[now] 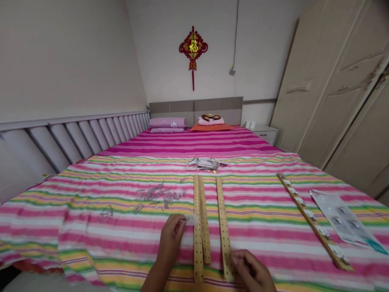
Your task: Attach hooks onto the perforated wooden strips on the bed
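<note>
Three pale wooden strips with rows of holes lie side by side on the striped bed cover, running away from me. My left hand pinches a small clear plastic piece against the leftmost strip. My right hand rests with curled fingers at the near end of the rightmost strip, touching it. Loose clear plastic pieces are scattered to the left of the strips.
A fourth strip fitted with several round metal pieces lies at the right, beside a plastic packet. A small heap of packets sits beyond the strips. Pillows, a headboard, a nightstand and a wardrobe stand further back.
</note>
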`<act>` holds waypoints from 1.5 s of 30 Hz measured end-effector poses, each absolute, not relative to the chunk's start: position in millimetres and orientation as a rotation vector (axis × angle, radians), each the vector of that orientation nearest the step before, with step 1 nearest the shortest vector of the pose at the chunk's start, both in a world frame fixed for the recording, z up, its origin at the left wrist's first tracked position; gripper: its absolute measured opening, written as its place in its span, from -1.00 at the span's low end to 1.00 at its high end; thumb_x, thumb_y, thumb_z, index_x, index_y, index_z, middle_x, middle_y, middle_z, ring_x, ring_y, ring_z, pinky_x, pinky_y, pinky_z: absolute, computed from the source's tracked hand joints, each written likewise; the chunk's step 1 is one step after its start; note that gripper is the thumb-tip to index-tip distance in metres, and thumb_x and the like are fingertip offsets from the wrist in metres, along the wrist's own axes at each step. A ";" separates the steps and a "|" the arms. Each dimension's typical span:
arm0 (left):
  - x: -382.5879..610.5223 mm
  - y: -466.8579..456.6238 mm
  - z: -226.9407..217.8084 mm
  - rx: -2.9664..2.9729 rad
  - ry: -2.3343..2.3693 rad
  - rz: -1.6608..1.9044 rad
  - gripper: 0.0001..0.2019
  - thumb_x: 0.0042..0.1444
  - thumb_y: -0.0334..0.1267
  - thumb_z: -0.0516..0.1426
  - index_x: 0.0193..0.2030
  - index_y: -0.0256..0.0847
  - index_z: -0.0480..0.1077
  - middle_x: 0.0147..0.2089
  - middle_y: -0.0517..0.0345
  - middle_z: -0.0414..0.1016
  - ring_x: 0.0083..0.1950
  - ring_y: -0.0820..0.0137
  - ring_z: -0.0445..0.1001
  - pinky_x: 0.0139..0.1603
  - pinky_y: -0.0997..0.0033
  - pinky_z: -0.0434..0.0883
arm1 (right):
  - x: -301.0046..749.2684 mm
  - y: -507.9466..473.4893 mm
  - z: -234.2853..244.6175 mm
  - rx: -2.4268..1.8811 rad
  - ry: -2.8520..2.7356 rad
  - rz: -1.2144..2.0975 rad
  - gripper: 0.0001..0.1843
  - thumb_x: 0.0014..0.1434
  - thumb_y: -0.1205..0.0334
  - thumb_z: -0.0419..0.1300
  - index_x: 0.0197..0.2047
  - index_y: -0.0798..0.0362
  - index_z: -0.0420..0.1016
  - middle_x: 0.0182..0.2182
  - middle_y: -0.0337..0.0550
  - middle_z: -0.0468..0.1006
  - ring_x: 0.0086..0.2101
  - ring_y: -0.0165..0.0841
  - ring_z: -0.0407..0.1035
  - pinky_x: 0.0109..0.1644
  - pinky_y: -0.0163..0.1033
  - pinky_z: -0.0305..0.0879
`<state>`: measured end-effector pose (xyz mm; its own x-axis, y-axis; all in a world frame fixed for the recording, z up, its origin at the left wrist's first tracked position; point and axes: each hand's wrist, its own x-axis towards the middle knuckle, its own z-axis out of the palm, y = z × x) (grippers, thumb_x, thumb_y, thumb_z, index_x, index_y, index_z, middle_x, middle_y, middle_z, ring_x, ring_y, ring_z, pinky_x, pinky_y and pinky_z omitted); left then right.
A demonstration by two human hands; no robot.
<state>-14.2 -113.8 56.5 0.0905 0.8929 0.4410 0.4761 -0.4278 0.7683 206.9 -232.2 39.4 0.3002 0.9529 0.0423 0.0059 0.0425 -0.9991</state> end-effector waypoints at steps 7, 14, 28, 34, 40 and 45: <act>9.1 -148.7 80.9 2.069 1.114 1.019 -0.86 0.10 -0.31 0.06 -0.35 -0.13 0.46 -0.29 0.11 0.49 -0.25 0.39 0.47 -0.27 0.46 0.42 | 206.8 -218.3 60.6 -1.281 -1.033 0.904 -0.56 -0.09 -0.14 0.31 -0.32 0.07 0.56 -0.52 -0.20 0.45 -0.50 -0.37 0.29 -0.45 -0.32 0.24; 40.2 -178.6 60.8 1.498 1.252 1.193 -0.76 0.03 -0.04 0.12 -0.32 -0.17 0.40 -0.40 0.12 0.52 -0.36 0.35 0.52 -0.34 0.40 0.48 | 196.7 -233.2 42.2 -1.225 -0.773 1.137 -0.48 -0.25 -0.19 0.39 -0.39 0.09 0.50 -0.61 -0.23 0.46 -0.65 -0.47 0.20 -0.61 -0.36 0.11; 76.0 -220.5 41.9 1.656 1.212 1.213 -0.83 0.05 -0.13 0.14 -0.34 -0.18 0.43 -0.37 0.12 0.48 -0.45 0.45 0.45 -0.54 0.54 0.38 | 199.7 -241.0 43.7 -1.196 -0.712 1.168 -0.53 -0.13 -0.20 0.31 -0.53 0.09 0.41 -0.80 -0.37 0.29 -0.75 -0.54 0.09 -0.65 -0.40 -0.04; 70.7 -223.3 35.5 1.683 1.188 1.142 -0.77 0.12 -0.08 0.09 -0.23 -0.17 0.43 -0.28 0.06 0.49 -0.36 0.41 0.48 -0.45 0.50 0.41 | 220.4 -224.1 41.5 -1.189 -0.791 1.251 -0.60 -0.07 -0.11 0.26 -0.58 0.05 0.33 -0.82 -0.43 0.22 -0.78 -0.58 -0.06 -0.66 -0.38 -0.21; 59.1 -213.6 26.1 1.750 1.184 1.114 -0.75 0.17 -0.11 0.02 -0.20 -0.17 0.45 -0.22 0.01 0.51 -0.24 0.32 0.51 -0.29 0.40 0.47 | 230.9 -214.5 29.6 -1.200 -0.903 1.332 -0.67 -0.08 -0.01 0.24 -0.60 0.04 0.27 -0.78 -0.44 0.21 -0.76 -0.59 -0.10 -0.64 -0.36 -0.28; 56.7 -209.0 20.8 1.956 1.137 1.083 -0.75 0.19 -0.25 -0.03 -0.19 -0.15 0.47 -0.19 -0.01 0.52 -0.14 0.30 0.48 -0.12 0.31 0.45 | 231.6 -213.0 25.3 -1.212 -0.965 1.374 -0.67 -0.06 0.01 0.22 -0.60 0.03 0.24 -0.74 -0.46 0.16 -0.72 -0.57 -0.10 -0.62 -0.36 -0.26</act>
<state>56.7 -209.0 20.8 0.2923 0.8938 0.3402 0.3826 -0.4353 0.8150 231.6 -213.0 25.3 0.0275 0.9858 -0.1656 -0.1787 -0.1581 -0.9711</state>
